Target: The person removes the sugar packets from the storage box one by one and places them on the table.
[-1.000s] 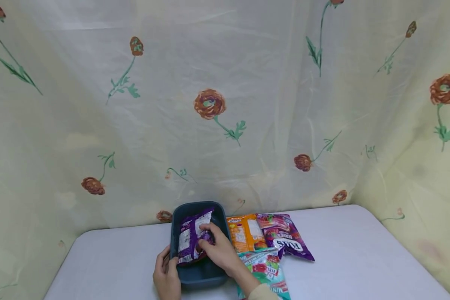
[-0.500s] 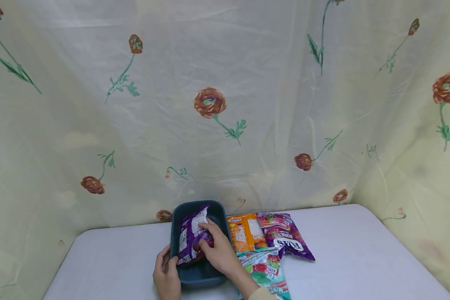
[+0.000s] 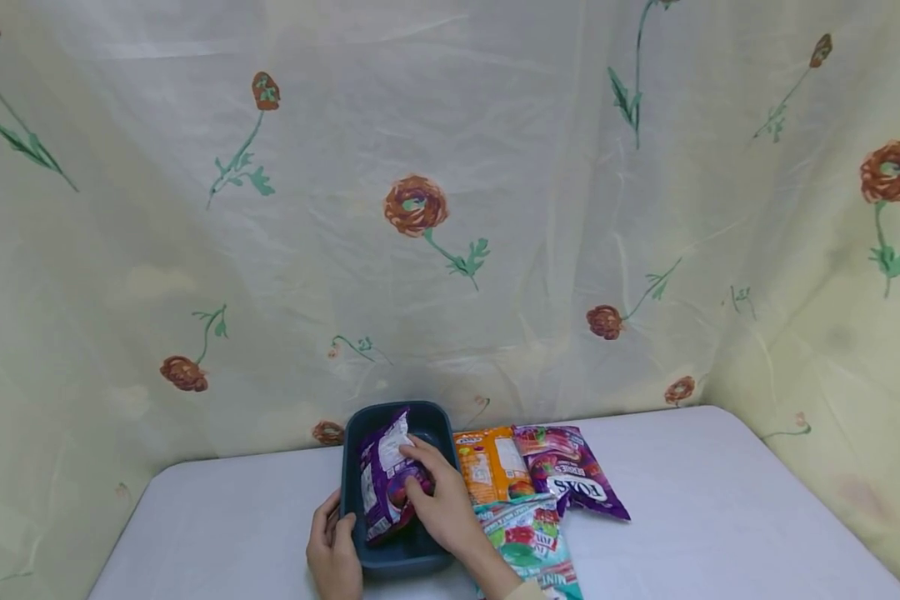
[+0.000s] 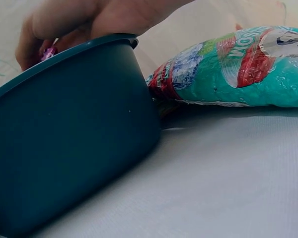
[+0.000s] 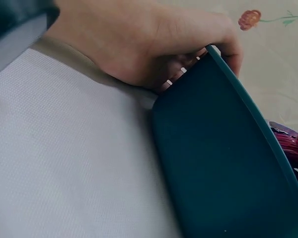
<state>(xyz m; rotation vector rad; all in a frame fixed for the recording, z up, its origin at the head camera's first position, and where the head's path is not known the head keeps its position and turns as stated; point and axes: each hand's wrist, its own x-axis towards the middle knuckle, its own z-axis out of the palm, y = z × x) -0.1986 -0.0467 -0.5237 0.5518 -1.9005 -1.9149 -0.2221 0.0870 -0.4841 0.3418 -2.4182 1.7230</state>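
Note:
A dark blue plastic bin [image 3: 407,560] stands on the table. At its left side my left hand [image 3: 333,552] grips the wall, thumb over the rim; the right wrist view also shows this hand [image 5: 154,44] at the bin's edge. Inside the bin, my right hand [image 3: 444,504] holds a purple candy bag [image 3: 381,477] between thumb and fingers. The bag leans tilted, its top end raised near the far rim. In the left wrist view the right hand [image 4: 119,17] reaches over the bin wall [image 4: 84,114], which hides most of the bag.
Right of the bin lie an orange candy bag [image 3: 480,462], a purple berries bag [image 3: 573,475] and a teal mint bag [image 3: 528,537] overlapping nearer the front. A flowered curtain [image 3: 315,250] hangs behind the white table [image 3: 682,517].
The purple bag in the bin has tilted and shifted slightly right, its lower end nearer the front. My right hand moves with it; the left hand stays on the bin.

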